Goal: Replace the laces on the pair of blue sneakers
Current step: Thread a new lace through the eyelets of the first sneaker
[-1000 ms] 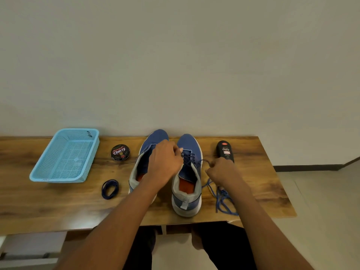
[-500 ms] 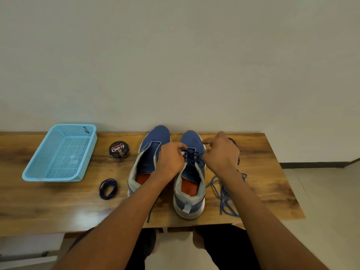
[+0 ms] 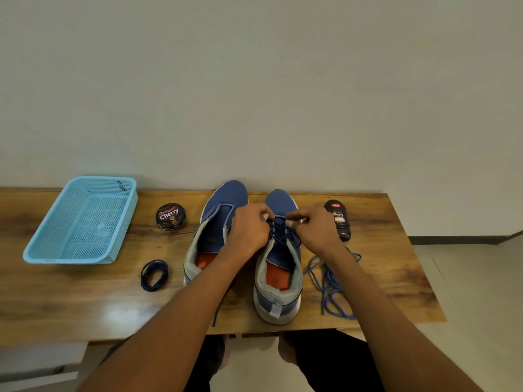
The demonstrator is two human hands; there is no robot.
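Two blue sneakers stand side by side, toes to the wall. The left sneaker (image 3: 218, 222) has no lace in it. The right sneaker (image 3: 278, 275) carries a dark navy lace (image 3: 280, 232) through its eyelets. My left hand (image 3: 249, 227) pinches the lace at the left side of the eyelets. From the right side, my right hand (image 3: 314, 229) pinches the same lace. A loose lighter blue lace (image 3: 329, 281) lies tangled right of that shoe. A coiled dark lace (image 3: 154, 275) lies left of the shoes.
A light blue mesh basket (image 3: 82, 222) sits at the left of the wooden table (image 3: 70, 301). A round polish tin (image 3: 171, 216) stands beside it. A black polish bottle (image 3: 339, 219) lies behind my right hand. The table's right edge is near the loose lace.
My right hand came back from the right of the shoe to the eyelets, then drew slightly right, uncovering the polish bottle. The camera tilted a little.
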